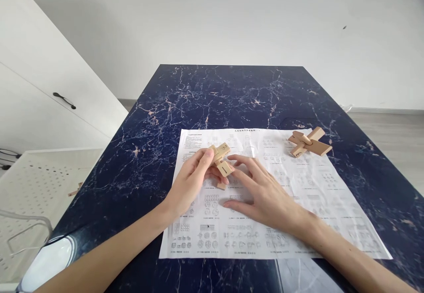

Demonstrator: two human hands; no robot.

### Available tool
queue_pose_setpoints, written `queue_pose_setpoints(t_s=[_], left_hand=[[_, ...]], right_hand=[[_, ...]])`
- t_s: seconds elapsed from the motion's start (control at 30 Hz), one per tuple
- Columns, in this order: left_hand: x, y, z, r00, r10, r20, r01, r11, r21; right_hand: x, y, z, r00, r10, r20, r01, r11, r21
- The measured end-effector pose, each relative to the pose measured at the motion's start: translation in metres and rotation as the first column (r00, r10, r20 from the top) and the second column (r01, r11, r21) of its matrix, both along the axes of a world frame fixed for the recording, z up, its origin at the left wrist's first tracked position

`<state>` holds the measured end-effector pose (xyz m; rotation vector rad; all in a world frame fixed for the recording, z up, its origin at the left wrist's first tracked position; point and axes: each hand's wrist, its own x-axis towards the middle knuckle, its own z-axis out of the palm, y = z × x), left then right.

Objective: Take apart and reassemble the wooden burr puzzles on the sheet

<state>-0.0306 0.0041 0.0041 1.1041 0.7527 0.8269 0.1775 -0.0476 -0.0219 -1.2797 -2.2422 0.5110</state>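
My left hand (192,180) is closed around a small wooden interlocking puzzle (221,157), gripping it between thumb and fingers just above a white printed instruction sheet (298,204). My right hand (261,191) lies beside it with fingers stretched out, fingertips touching the puzzle's right side. A second wooden puzzle (309,142), shaped like crossed bars, rests at the sheet's far right corner, apart from both hands.
The sheet lies on a dark blue marbled table (215,94). A white cabinet with a black handle (64,100) stands to the left, and a white perforated shelf (39,178) sits below it. A white wall is behind the table.
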Motion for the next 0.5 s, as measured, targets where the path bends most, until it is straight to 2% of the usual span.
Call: queue_pose_setpoints(t_s=[0.17,0.23,0.3,0.37,0.4,0.43,0.5], left_hand=[[0.001,0.001,-0.002,0.999,0.036,-0.030,-0.037,0.999,-0.017],[0.000,0.003,-0.002,0.998,0.049,-0.036,-0.050,0.999,-0.015],[-0.002,0.005,-0.001,0.997,0.051,-0.058,-0.051,0.999,-0.004],[-0.004,0.006,0.000,0.992,0.048,-0.115,-0.048,0.999,0.001],[-0.005,0.006,0.001,0.989,0.042,-0.144,-0.043,0.999,-0.003],[-0.006,0.006,0.002,0.986,0.035,-0.165,-0.037,0.999,-0.009],[-0.006,0.004,0.003,0.985,0.015,-0.172,-0.018,1.000,-0.015]], right_hand=[[-0.005,0.001,0.007,1.000,0.007,-0.030,-0.006,1.000,0.018],[-0.003,0.001,0.008,0.992,-0.036,-0.124,0.036,0.999,-0.003],[0.001,0.002,0.010,0.952,-0.126,-0.279,0.098,0.989,-0.113],[0.007,0.004,0.011,0.855,-0.252,-0.454,0.110,0.943,-0.315],[0.009,0.005,0.012,0.788,-0.310,-0.532,0.074,0.905,-0.419],[0.012,0.007,0.012,0.716,-0.355,-0.602,0.009,0.866,-0.500],[0.016,0.010,0.012,0.562,-0.405,-0.721,-0.154,0.806,-0.572]])
